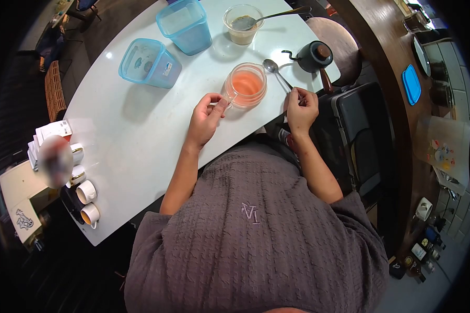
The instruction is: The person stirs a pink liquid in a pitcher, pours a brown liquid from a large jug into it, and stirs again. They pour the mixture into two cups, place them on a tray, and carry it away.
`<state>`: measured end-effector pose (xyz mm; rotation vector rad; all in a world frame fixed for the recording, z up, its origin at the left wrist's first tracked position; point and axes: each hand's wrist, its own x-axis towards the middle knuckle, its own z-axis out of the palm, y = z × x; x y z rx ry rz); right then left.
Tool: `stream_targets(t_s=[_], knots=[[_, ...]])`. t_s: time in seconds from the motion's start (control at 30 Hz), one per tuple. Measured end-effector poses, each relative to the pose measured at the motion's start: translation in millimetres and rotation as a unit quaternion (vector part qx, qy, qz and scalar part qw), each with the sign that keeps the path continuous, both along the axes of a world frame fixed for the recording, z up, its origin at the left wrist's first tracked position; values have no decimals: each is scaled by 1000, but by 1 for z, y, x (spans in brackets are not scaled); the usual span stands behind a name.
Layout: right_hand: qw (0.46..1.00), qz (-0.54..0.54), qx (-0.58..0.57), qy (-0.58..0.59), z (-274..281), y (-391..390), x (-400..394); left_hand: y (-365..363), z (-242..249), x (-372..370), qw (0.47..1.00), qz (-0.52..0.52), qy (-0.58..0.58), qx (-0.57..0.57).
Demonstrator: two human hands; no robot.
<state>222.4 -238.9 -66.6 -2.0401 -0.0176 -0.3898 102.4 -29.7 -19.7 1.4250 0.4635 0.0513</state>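
From the head camera, a person in a grey textured top leans over a white counter (141,130). The left hand (206,119) rests on the counter near its near edge, fingers curled with the thumb and forefinger pinched on the handle of a clear glass cup (245,84), so this grip is clamped on the cup. The cup stands upright and holds an orange-pink liquid. The right hand (302,108) sits at the counter's right edge, its fingertips closed together on the end of the handle of a metal spoon (277,72). The spoon's bowl lies on the counter just beside the cup, on its right, and the handle runs back toward the person.

Beyond the spoon, near the right edge, stands a small black kettle (314,56) with a thin curved spout and a brown lid knob. Toward the far edge is a clear tub (243,25) with a pale brownish powder and a second spoon (277,14) resting in it, its handle pointing right. Left of the tub stand two blue translucent containers (185,26), one upright, the other (149,62) closer to the left edge and tipped toward the camera. At the near left corner, several white cups (86,193) are grouped together, with white cartons (52,133) just behind them.
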Motion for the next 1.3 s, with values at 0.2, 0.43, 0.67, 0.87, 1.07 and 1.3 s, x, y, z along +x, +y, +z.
stream_targets(t_s=[0.2, 0.43, 0.67, 0.87, 1.07, 1.3], knots=[[993, 69, -81, -51, -1, -13, 5, -4, -1, 3, 1000, -10, 6, -3], [971, 153, -155, -94, 4, -27, 15, -17, 3, 12, 999, -11, 26, 20], [956, 218, -156, -121, 2, -35, 25, -25, -10, 14, 997, 20, 53, 55], [946, 245, -163, -139, -3, -40, 27, -45, -1, 10, 992, 67, 18, 103], [948, 236, -151, -153, -4, -36, 25, -52, 8, -11, 994, 74, -12, 77], [917, 181, -257, -245, 4, -32, 15, -39, 18, -39, 998, -4, -35, 44]])
